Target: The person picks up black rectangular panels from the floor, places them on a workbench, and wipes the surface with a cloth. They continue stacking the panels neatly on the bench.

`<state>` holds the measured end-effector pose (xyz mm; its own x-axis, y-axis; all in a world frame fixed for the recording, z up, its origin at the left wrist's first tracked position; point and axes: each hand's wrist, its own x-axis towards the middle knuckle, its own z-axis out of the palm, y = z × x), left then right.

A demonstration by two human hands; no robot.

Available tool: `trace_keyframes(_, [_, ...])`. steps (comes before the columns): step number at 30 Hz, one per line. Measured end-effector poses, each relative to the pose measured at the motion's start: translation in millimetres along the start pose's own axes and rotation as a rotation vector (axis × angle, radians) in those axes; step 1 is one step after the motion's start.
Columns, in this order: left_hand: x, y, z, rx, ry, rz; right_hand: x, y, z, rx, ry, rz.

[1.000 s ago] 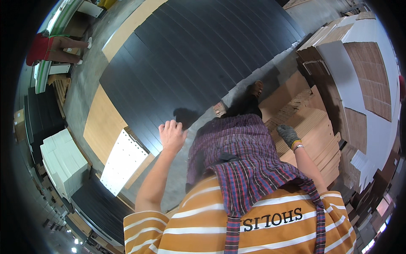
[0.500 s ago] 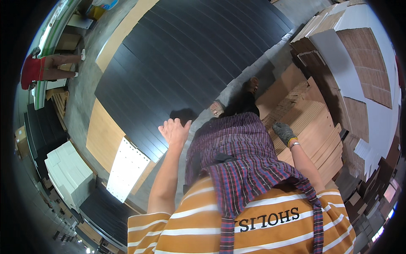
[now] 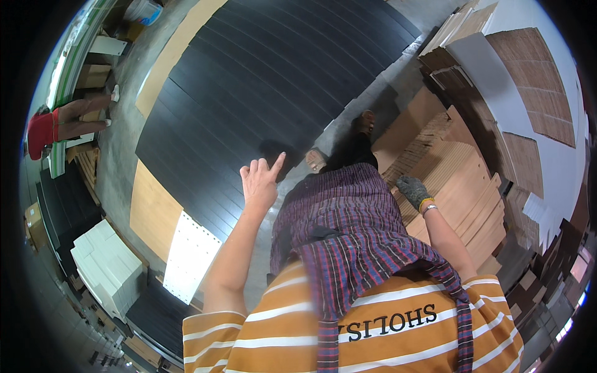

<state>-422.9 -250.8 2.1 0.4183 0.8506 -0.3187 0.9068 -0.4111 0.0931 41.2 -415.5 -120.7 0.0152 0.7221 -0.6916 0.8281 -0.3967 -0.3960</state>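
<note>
My bare left hand (image 3: pixel 259 185) hovers above a large layer of black boards (image 3: pixel 249 81) laid side by side. Its index finger points forward while the others bend loosely, with nothing held. On my right, my right hand (image 3: pixel 413 191) wears a grey knitted glove with a yellow cuff. It is at the left edge of a stack of light-brown wooden boards (image 3: pixel 466 189), fingers loosely spread; whether they touch the stack is hard to make out.
Tan board (image 3: pixel 152 196) and a white perforated panel (image 3: pixel 191 252) lie left of the black boards. White blocks (image 3: pixel 107 256) are stacked at the far left. Cardboard and white sheets (image 3: pixel 535 87) stand at the right. A person in red (image 3: pixel 43 132) is at the far left, near a bucket (image 3: pixel 143 11).
My left hand has risen slightly forward, and its index finger now stretches out from the others. My right hand stays by the wooden stack. The view has shifted a little.
</note>
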Motion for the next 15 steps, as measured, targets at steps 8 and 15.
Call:
trace_keyframes(8, [14, -3, -2, 0.010, -0.011, 0.083, -3, 18, 10, -0.066, -0.018, -0.098])
trace_keyframes(15, [27, 5, -2, -0.040, 0.135, 0.139, -8, 18, 14, -0.087, -0.015, -0.034])
